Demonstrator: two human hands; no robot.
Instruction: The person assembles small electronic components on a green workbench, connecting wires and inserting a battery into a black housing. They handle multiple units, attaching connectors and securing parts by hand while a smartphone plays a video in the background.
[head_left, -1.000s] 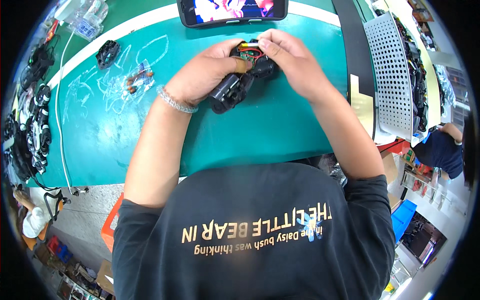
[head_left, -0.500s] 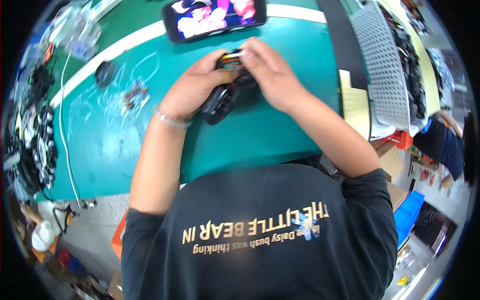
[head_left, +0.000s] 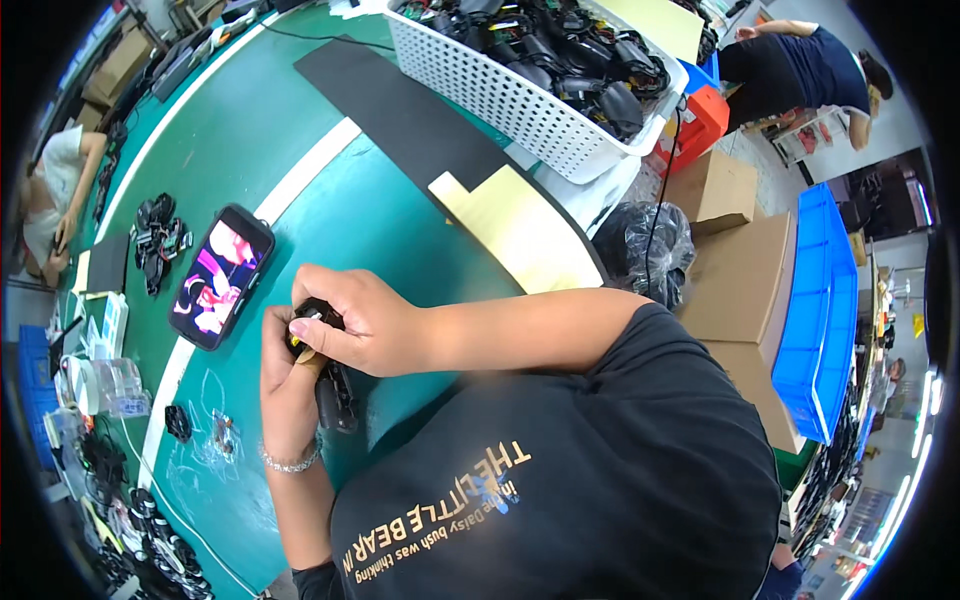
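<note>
A black plastic device with glossy, rounded parts is held between my two hands above the green table. My left hand wraps its near-left side, with the fingers closed. Over its top, my right hand is closed with the thumb pressed on the upper part. Fingers cover most of that upper part, so its details are hidden. Past my hands lies a phone with a lit screen. A small round black part and a clear plastic bag with small pieces lie to the left.
A white perforated basket full of black housings stands at the far right. A black strip and yellow sheet lie before it. Black parts sit beyond the phone. Cartons and a blue bin are at right; co-workers are farther off.
My view has swung to the right, bringing the basket, cartons and blue bin further into sight. Both hands stay on the black device, with my right hand now more over its top.
</note>
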